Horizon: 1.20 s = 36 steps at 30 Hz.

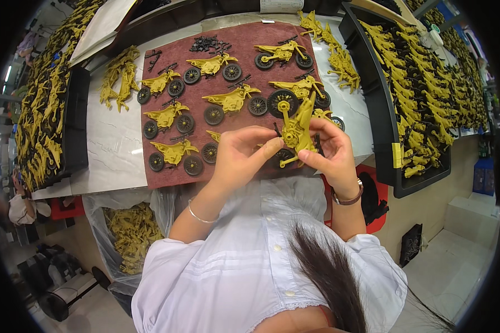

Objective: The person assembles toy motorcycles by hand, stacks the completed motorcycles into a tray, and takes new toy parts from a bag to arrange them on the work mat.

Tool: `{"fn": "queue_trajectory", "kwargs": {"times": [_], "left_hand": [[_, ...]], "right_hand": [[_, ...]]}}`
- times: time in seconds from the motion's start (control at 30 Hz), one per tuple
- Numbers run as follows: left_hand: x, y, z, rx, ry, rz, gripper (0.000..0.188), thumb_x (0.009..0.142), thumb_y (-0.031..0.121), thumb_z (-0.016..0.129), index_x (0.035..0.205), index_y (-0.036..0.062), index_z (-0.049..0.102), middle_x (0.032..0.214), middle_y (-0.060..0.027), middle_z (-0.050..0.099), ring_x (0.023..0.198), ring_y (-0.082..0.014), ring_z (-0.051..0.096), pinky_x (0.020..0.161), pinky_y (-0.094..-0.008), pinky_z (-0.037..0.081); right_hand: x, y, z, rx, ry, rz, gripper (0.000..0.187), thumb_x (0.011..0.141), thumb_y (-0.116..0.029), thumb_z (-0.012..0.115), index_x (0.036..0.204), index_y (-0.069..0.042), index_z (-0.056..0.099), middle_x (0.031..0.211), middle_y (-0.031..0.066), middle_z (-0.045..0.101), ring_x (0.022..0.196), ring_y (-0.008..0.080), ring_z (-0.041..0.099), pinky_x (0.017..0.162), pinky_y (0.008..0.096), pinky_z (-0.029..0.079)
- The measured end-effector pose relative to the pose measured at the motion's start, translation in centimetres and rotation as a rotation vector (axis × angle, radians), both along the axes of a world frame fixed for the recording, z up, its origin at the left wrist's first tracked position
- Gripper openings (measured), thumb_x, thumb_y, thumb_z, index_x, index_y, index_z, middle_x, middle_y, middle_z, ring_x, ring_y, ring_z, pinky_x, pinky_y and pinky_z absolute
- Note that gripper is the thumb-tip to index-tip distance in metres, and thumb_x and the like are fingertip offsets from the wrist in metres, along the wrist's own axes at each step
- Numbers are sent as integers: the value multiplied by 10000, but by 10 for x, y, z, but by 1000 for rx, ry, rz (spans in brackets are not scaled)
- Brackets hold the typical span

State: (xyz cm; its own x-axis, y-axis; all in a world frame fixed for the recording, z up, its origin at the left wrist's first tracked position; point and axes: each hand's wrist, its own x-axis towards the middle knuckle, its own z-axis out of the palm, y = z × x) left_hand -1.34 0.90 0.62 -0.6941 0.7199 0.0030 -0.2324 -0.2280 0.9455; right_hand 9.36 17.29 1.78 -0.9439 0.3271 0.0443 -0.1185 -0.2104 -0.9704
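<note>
White sheet (281,5), illegible print; handheld toy motorcycle (298,126)

Site is an assembly workshop: black plastic trays (384,119) hold massed yellow toy-motorcycle bodies (419,105); wheeled ones (228,100) line a maroon mat (240,41).

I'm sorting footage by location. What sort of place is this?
Probably a toy assembly workshop: partly built yellow toy motorbikes lie in rows on a dark red mat, a black tray is packed with more yellow pieces, and a plastic bag holds a heap of them.
</note>
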Motion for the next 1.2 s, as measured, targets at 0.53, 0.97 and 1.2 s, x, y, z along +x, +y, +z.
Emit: {"fn": "queue_trajectory", "kwargs": {"times": [0.53,0.97,1.2], "left_hand": [[3,-4,6,-139,298,69,109,850,32,642,853,-68,685,824,-83,670,708,-92,571,606,-223,440],[-6,-10,6,-37,294,-60,52,807,-59,632,835,-85,668,832,-99,664,738,-113,586,654,-239,461],[-2,-11,-2,-61,154,-36,87,812,-15,654,864,-81,678,847,-105,674,767,-114,609,676,-249,489]], "right_hand": [[-2,-17,7,205,-42,-47,252,833,-47,689,1055,51,623,968,48,661,882,81,594,787,230,472],[1,-18,7,83,-81,-37,212,834,-48,690,1017,40,631,933,33,658,833,66,587,745,221,471],[-1,-20,7,95,-96,-54,200,833,-55,690,1004,34,636,928,27,657,822,62,583,740,216,467]]}}
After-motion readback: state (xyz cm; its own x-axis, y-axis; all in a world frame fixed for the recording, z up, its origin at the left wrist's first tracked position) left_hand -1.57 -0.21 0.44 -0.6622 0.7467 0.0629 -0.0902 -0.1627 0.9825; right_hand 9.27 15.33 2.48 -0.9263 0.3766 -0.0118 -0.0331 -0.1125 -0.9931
